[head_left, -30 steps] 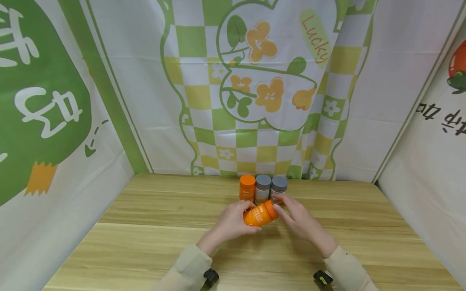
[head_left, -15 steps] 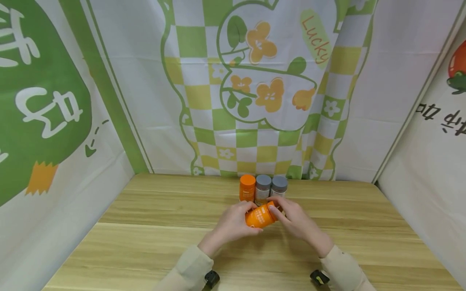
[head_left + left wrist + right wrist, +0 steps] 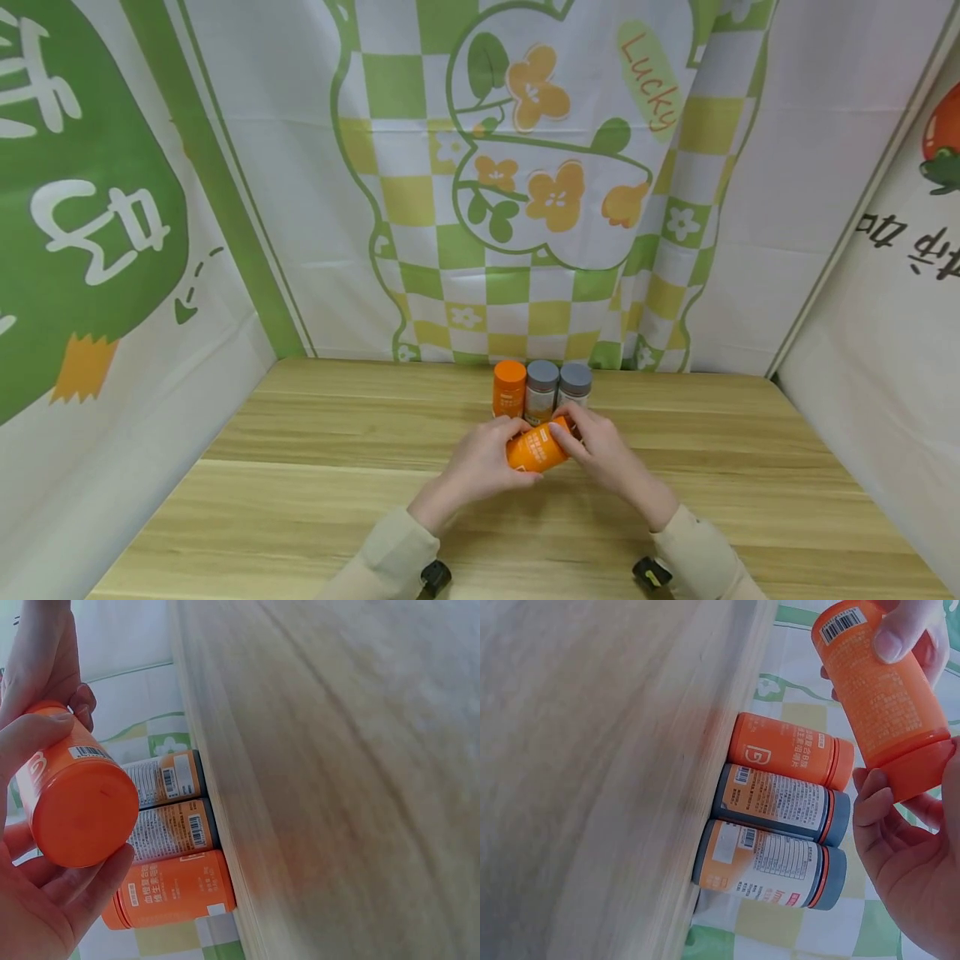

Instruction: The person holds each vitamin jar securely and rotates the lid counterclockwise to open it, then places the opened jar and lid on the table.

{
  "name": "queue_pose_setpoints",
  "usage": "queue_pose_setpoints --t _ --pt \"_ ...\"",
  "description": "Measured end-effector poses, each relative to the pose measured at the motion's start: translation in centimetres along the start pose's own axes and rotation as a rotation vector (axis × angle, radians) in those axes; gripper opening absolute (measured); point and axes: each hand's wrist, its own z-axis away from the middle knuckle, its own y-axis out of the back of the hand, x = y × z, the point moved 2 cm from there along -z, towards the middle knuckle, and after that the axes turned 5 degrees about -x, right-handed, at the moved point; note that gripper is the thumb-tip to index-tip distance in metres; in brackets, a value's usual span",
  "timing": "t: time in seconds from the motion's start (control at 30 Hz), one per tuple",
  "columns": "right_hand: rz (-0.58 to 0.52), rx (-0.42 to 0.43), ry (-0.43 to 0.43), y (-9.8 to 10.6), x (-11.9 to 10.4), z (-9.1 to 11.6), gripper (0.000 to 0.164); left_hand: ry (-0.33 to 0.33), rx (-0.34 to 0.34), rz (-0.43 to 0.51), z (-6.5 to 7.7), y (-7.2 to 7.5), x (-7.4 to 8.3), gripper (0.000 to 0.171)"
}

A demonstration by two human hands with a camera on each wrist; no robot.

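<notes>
An orange pill bottle (image 3: 537, 448) is held tilted above the table, its cap end pointing up and to the right. My left hand (image 3: 483, 461) grips the body near the base, thumb and fingers around it. The right hand (image 3: 606, 448) holds the cap (image 3: 919, 771) between thumb and fingers. In the right wrist view the cap sits on the bottle's end. Behind the hands, a second orange bottle (image 3: 509, 388) stands upright beside two grey-capped bottles, the middle one (image 3: 542, 392) and the right one (image 3: 575, 382), which is partly hidden by my right hand.
The wooden table (image 3: 300, 483) spreads out on both sides of the hands. A checked, flowered curtain (image 3: 555, 300) hangs at its back edge, close behind the standing bottles. Printed cloth walls rise to the left and right.
My right hand has shifted slightly left and its fingers have closed further over the cap. The tilted bottle has moved a little right and down in the left hand.
</notes>
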Motion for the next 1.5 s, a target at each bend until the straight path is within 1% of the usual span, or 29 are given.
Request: queue_pose_setpoints --t 0.33,0.7,0.97,1.13,1.23,1.5 --pt "0.083 0.04 0.029 -0.02 -0.38 0.01 0.01 -0.006 0.002 -0.054 0.07 0.03 0.34 0.051" --pt "0.128 0.056 0.061 0.04 -0.57 0.12 0.01 -0.026 -0.002 -0.051 0.14 0.23 0.49 0.051" --pt "0.152 0.07 0.084 -0.08 -0.59 0.23 0.01 -0.039 0.013 -0.075 0.21 0.17 0.44 0.051" --pt "0.187 0.099 0.126 -0.08 -0.7 0.37 0.012 -0.039 0.02 -0.065 0.27 0.25 0.37 0.051" --pt "0.21 0.11 0.143 -0.08 -0.81 0.46 0.013 -0.036 0.009 -0.051 0.29 0.34 0.29 0.051" --pt "0.231 0.118 0.159 -0.22 -0.78 0.56 0.015 -0.032 -0.019 -0.026 0.23 0.48 0.16 0.053"
